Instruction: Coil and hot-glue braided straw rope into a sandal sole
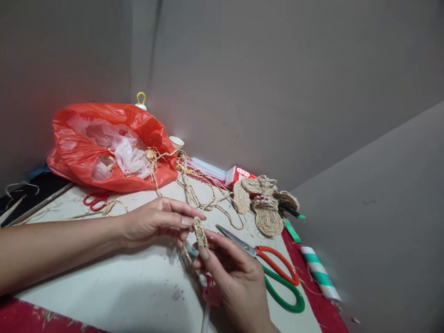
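Observation:
Between my two hands, above the white board, is a small flat coil of braided straw cord. My left hand pinches its upper end between thumb and fingers. My right hand grips the lower end, thumb on the near face. A tail of the cord hangs down behind the coil, and longer straw cord lies in loose loops beyond my hands. Open-bladed or closed cannot be told for the scissors with orange and green handles, lying right of my right hand. A glue-gun-like pink object is partly hidden below.
A red plastic bag with straw stands back left, near red-handled scissors. Woven straw soles are piled at the back right beside a red and white box. A green-and-white striped roll lies along the right edge, by the grey wall.

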{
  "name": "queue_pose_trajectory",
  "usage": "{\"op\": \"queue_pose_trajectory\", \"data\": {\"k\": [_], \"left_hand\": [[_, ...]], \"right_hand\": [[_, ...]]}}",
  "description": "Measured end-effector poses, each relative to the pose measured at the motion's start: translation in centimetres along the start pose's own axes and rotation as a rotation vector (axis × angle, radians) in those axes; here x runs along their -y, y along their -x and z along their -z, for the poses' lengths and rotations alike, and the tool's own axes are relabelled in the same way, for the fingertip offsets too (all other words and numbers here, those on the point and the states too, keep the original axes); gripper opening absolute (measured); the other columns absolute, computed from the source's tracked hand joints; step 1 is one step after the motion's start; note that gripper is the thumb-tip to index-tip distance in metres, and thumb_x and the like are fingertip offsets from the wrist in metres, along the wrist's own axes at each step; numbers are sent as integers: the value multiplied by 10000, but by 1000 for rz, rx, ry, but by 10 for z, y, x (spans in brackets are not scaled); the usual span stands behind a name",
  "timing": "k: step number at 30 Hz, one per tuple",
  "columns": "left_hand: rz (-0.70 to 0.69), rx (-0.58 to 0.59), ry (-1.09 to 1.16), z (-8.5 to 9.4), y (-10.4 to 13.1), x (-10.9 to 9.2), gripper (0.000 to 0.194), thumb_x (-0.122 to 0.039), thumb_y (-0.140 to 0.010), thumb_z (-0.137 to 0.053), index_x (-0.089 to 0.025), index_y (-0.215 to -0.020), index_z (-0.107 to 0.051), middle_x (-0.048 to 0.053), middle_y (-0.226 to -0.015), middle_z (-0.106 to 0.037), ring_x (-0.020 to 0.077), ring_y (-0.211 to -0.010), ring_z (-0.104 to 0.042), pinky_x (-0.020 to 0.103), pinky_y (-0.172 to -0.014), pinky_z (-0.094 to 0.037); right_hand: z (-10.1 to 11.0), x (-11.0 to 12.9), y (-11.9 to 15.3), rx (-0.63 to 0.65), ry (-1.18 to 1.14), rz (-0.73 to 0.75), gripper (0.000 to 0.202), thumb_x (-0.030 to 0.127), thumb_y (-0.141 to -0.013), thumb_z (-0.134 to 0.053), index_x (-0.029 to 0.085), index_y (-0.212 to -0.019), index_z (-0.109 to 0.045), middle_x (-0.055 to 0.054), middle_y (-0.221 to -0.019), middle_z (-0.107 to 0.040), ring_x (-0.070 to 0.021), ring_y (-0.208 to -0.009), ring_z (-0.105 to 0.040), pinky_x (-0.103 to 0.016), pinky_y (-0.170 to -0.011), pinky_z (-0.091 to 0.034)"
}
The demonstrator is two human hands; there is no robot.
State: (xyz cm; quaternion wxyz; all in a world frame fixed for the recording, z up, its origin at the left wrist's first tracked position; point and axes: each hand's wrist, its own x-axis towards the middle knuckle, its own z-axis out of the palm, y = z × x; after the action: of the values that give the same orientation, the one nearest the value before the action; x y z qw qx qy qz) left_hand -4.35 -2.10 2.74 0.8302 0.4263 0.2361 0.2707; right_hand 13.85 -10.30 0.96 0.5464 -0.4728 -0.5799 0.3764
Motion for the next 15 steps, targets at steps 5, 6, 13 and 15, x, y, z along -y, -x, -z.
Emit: {"op": "queue_pose_trajectory", "data": {"k": [5, 6, 13, 15], "left_hand": [[-1, 46, 23, -3, 0, 5, 330, -263, -721, -776, -143, -1023, -720, 45, -831, -697, 100, -652, -607, 211, -633, -482], [-6, 53, 6, -3, 0, 7, 311, -260, -736, -767, -150, -1023, -719, 41, -825, -699, 100, -653, -613, 206, -628, -480], [6, 48, -77, -6, -1, 11, 224, -295, -743, -766, -106, -852, -714, 44, -738, -693, 94, -599, -599, 204, -616, -473], [11, 18, -83, -7, -1, 9, 232, -298, -718, -784, -97, -787, -691, 28, -692, -672, 79, -564, -577, 195, -596, -471]], "right_hand": [[-5, 2, 0, -9, -141, -39, 178, 247, -810, -716, 208, -982, -689, -29, -759, -759, -148, -551, -715, -212, -507, -601], [-6, 1, 0, -1, -175, -43, 158, 241, -814, -713, 221, -968, -679, -17, -764, -759, -139, -561, -717, -198, -518, -597], [-6, 0, 1, 64, -143, -4, 92, 198, -847, -666, 208, -931, -631, -34, -767, -757, -147, -640, -727, -201, -578, -587], [-6, 1, 1, 97, -93, 24, 76, 198, -860, -646, 205, -936, -644, -37, -781, -757, -148, -667, -724, -204, -601, -584]]}}
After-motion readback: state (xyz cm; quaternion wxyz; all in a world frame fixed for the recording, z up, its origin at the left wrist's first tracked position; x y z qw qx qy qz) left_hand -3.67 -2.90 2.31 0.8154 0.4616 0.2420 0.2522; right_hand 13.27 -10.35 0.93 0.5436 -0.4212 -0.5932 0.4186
